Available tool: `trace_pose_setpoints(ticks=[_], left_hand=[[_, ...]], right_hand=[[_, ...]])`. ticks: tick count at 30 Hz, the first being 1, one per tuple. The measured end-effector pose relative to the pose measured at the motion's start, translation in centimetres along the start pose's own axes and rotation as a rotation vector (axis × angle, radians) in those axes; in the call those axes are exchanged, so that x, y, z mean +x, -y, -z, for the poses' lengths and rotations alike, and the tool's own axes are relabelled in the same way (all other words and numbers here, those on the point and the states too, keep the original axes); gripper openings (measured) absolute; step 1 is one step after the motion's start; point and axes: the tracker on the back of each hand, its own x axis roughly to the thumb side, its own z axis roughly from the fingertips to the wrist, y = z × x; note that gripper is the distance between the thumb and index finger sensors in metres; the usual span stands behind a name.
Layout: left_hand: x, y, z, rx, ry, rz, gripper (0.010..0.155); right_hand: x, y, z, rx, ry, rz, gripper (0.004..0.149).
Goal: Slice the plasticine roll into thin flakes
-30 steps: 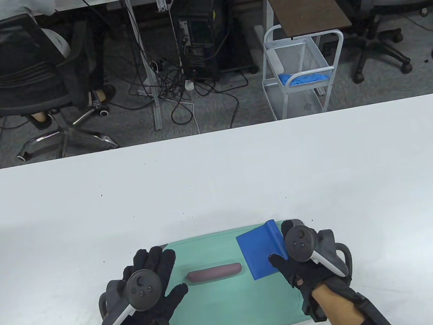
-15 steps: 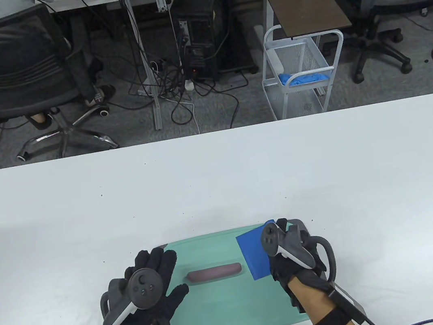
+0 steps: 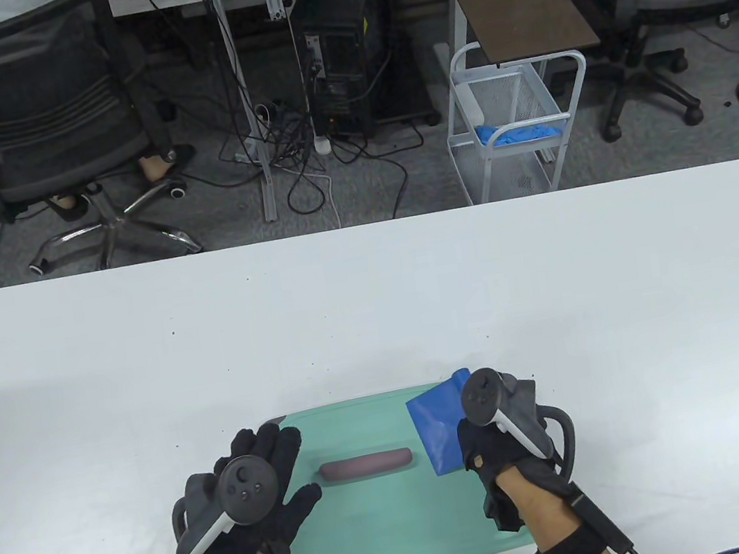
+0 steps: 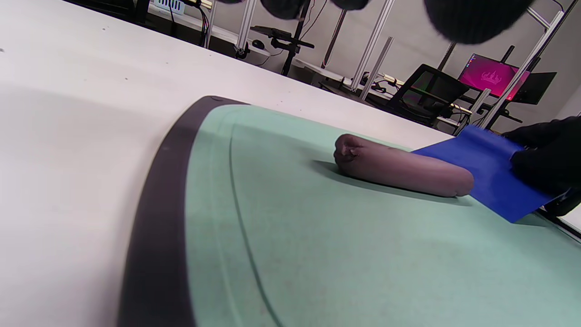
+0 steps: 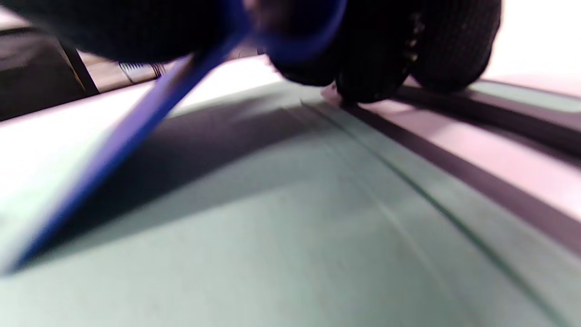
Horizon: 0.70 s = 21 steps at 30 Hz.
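A brown-purple plasticine roll (image 3: 366, 465) lies across the middle of a green cutting mat (image 3: 382, 534); it also shows in the left wrist view (image 4: 399, 165). My right hand (image 3: 487, 444) grips a blue plastic scraper (image 3: 439, 430) by its rolled edge, right of the roll, tilted up off the mat. The scraper shows in the left wrist view (image 4: 488, 175) and, blurred, in the right wrist view (image 5: 122, 141). My left hand (image 3: 269, 482) rests flat with fingers spread on the mat's left part, apart from the roll's left end.
The mat has a dark rim (image 4: 159, 218) and sits on a white table (image 3: 374, 304) near its front edge. Beyond the far edge stand office chairs, a computer tower, cables and a white wire cart (image 3: 513, 121).
My right hand has turned and closed around the scraper's rolled edge, and the scraper has lifted and tilted off the mat. My left hand and the roll have not moved.
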Motion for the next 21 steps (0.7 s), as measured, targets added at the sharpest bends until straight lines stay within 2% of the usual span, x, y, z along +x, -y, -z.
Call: trace_pose_setpoints(ticks=[5, 10, 16, 21], left_hand=[[-0.1, 0.0, 0.0, 0.002, -0.001, -0.005, 0.082], [0.1, 0.1, 0.1, -0.006, 0.002, 0.004, 0.081], [0.9, 0.4, 0.2, -0.025, 0.016, 0.009, 0.081], [2.6, 0.7, 0.9, -0.032, 0.054, 0.042, 0.079]], right_hand=[[-0.6, 1.8, -0.6, -0.072, 0.050, 0.161, 0.084], [-0.5, 3.4, -1.9, -0.168, 0.091, 0.211, 0.082], [1.0, 4.5, -3.5, -0.184, 0.132, 0.176, 0.084], [3.4, 5.1, -4.8, -0.181, 0.151, 0.152, 0.083]])
